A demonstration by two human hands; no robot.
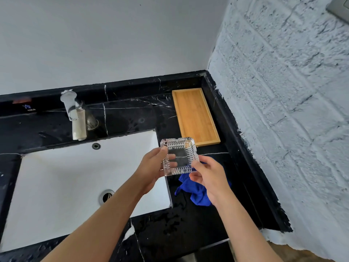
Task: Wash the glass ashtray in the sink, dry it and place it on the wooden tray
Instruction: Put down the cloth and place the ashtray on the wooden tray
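Observation:
A square cut-glass ashtray (179, 155) is held in the air over the sink's right edge, tilted toward me. My left hand (153, 168) grips its left side, fingers behind it and thumb on the rim. My right hand (208, 175) pinches its lower right corner. The white rectangular sink (62, 184) lies to the lower left, its basin dry-looking with a metal drain (106, 196). A wooden tray (195, 116) rests bare on the black counter, just beyond the ashtray. A blue cloth (196, 191) lies crumpled on the counter beneath my right hand.
A chrome tap (70, 106) stands behind the sink on the black marble counter (132, 114). A rough white brick wall (283, 110) closes the right side, a plain wall the back. Water drops speckle the counter's front (170, 224).

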